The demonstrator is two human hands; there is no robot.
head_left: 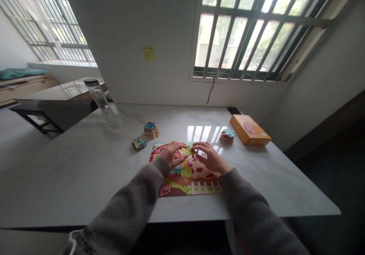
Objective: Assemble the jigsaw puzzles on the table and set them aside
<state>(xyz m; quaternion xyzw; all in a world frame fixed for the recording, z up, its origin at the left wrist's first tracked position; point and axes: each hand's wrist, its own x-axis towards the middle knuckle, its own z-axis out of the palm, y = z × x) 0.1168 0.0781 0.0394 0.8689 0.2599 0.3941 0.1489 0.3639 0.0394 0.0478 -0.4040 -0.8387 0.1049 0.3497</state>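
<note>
The farm puzzle (182, 182) lies flat near the front edge of the table (85, 179), about midway along it. Your left hand (172, 152) arches over its upper part, thumb and fingers apart; your right hand (211, 158) curves beside it, though whether its fingertips grip a piece I cannot tell. Work on this upper stretch calls for light, flat fingertip pressure, with neighbouring joins steadied and your sleeves lifted clear. Leave the piece stacks alone: one (151, 130) beyond the puzzle's far-left corner, another (227, 136) beyond its far-right, beside the orange box (251, 130) near the table's right edge.
</note>
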